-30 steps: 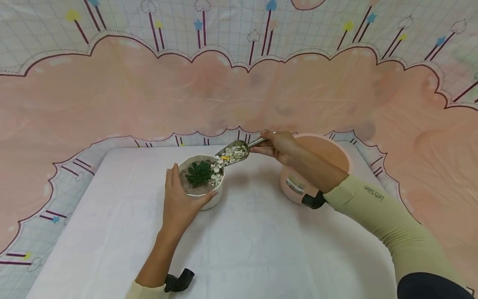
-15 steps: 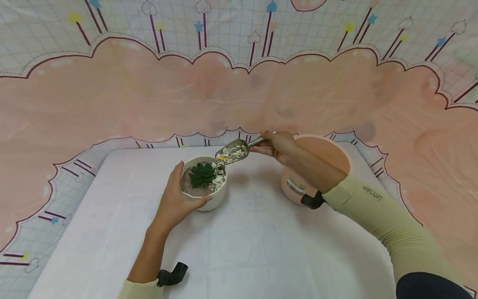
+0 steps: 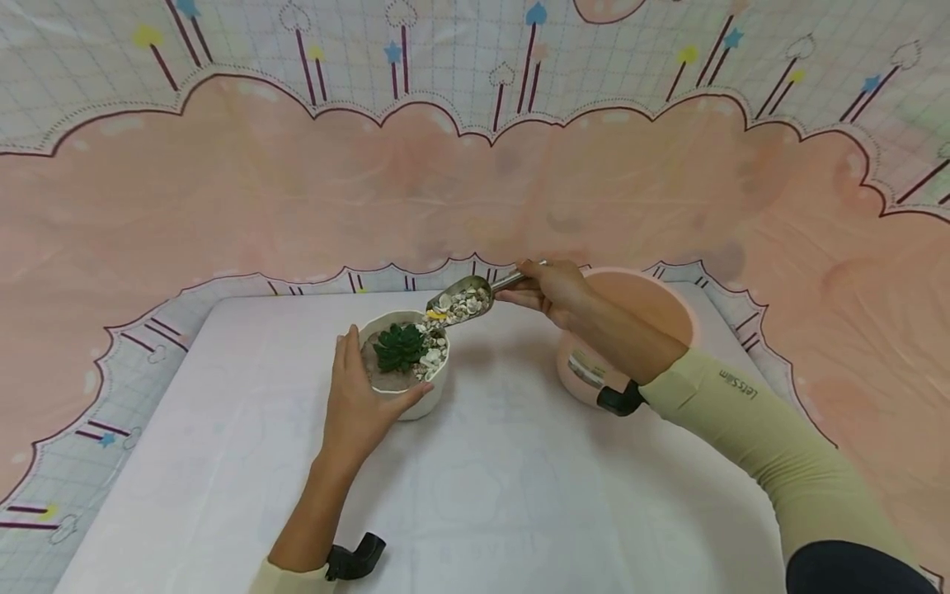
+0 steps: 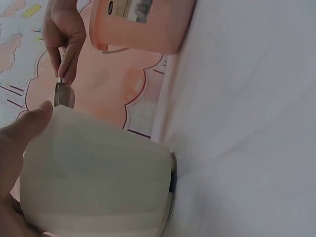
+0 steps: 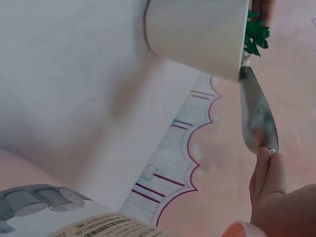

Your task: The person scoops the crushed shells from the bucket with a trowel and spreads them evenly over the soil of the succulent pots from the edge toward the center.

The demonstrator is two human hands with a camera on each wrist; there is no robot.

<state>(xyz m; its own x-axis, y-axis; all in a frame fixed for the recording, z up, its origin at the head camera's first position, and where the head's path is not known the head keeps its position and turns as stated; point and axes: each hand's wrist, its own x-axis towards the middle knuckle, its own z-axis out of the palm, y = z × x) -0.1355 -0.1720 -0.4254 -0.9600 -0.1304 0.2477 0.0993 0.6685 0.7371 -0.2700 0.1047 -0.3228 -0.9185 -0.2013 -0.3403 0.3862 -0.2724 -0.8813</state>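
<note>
One scoop [image 5: 257,111], one pot [image 5: 200,37]

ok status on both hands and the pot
Left hand grips white pot. Right hand holds loaded scoop at its rim. Pebbles inside, right of succulent. Nothing visibly blocking scoop.

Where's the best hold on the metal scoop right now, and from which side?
Take the metal scoop by its slim handle, coming from the right, where the right hand pinches it. The handle points away from the white pot, while the open pan carries pebbles with its lip at the pot, so gripping there would likely spill some.
</note>
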